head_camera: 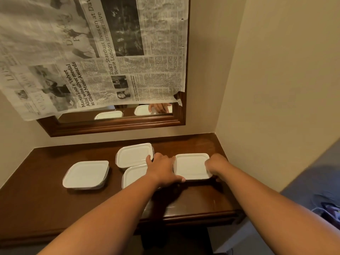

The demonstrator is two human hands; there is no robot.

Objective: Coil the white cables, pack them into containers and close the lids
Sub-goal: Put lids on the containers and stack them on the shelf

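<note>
So: four lidded tubs, two hands on one

Head view, the only one: four white-lidded containers sit on the dark wooden bench (55,181), every lid on. One is off to the left (86,174), one at the back (134,154), one in front of it (134,174) half hidden by the left forearm, and one on the right (191,166). Both hands have their grip on that right tub: left hand (162,170) clamps its left edge, thumb along the near rim, and right hand (216,165) is curled over the right edge. No cables visible, so presumably inside; can't tell. Behind is a framed mirror (117,124) mostly covered by newspaper (110,61), its bare strip reflecting two lids and a hand.
</note>
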